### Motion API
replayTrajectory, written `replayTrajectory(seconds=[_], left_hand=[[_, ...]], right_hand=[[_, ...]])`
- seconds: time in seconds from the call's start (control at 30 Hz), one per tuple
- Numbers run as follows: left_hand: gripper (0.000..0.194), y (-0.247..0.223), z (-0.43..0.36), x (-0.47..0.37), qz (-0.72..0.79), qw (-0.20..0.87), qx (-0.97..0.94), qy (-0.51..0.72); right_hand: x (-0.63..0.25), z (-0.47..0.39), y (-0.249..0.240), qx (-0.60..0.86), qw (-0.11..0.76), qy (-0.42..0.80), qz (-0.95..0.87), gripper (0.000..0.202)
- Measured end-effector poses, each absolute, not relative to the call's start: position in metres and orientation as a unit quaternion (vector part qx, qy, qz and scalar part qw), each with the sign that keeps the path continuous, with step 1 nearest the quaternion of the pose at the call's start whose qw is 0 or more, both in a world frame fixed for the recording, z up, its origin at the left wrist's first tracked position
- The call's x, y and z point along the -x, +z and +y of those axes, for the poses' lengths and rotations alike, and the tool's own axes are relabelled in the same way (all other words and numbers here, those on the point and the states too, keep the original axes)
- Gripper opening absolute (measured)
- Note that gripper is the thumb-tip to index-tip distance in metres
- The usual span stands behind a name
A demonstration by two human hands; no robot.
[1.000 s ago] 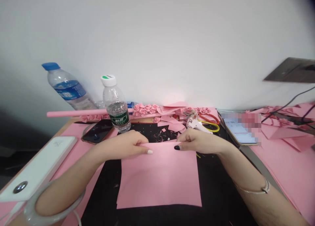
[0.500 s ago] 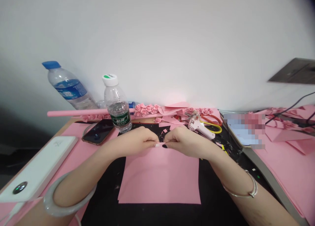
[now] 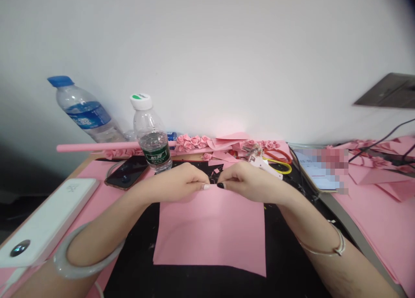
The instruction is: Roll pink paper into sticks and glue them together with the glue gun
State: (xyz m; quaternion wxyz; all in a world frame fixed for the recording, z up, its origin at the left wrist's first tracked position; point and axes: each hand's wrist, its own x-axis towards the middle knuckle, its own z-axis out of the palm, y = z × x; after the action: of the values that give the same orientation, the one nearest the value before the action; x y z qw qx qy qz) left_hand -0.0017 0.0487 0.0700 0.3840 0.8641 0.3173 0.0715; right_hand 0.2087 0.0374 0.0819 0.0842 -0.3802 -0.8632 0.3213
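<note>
While the pink paper spread over the black mat, the left hand and right hand pinched its far edge, thumbs closed against fingers; this looked like an edge-working step, the next move seemingly calling for 2 even pinches.

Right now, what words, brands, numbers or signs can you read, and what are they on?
"怡寶", apparently, on the green-labelled bottle; smaller print below is unreadable.
Blue-labelled bottle: white lettering, too blurred.
White cap: green leaf-like sign, no readable word.
White box: faint marks, too small.
Lit phone: blurred, partly pixelated.
Pale pink tool: mark too small.
</note>
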Motion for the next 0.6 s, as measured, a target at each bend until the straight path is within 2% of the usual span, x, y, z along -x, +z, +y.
replayTrajectory(seconds=[0.2,0.33,0.4,0.5,0.6], left_hand=[[0.029,0.083,0.057,0.017,0.337,0.401,-0.850,0.052],[0.031,0.088,0.060,0.026,0.345,0.401,-0.847,0.043],[0.032,0.089,0.061,0.032,0.354,0.397,-0.846,0.041],[0.032,0.092,0.063,0.038,0.381,0.393,-0.836,0.039],[0.033,0.095,0.060,0.038,0.370,0.396,-0.839,0.046]], right_hand=[[-0.237,0.052,0.090,0.430,0.054,0.356,-0.828,0.016],[-0.259,0.058,0.099,0.453,0.009,0.448,-0.771,0.018],[-0.271,0.059,0.104,0.486,-0.003,0.424,-0.764,0.018],[-0.280,0.056,0.112,0.542,0.048,0.332,-0.770,0.020],[-0.264,0.043,0.117,0.519,0.133,0.309,-0.786,0.025]])
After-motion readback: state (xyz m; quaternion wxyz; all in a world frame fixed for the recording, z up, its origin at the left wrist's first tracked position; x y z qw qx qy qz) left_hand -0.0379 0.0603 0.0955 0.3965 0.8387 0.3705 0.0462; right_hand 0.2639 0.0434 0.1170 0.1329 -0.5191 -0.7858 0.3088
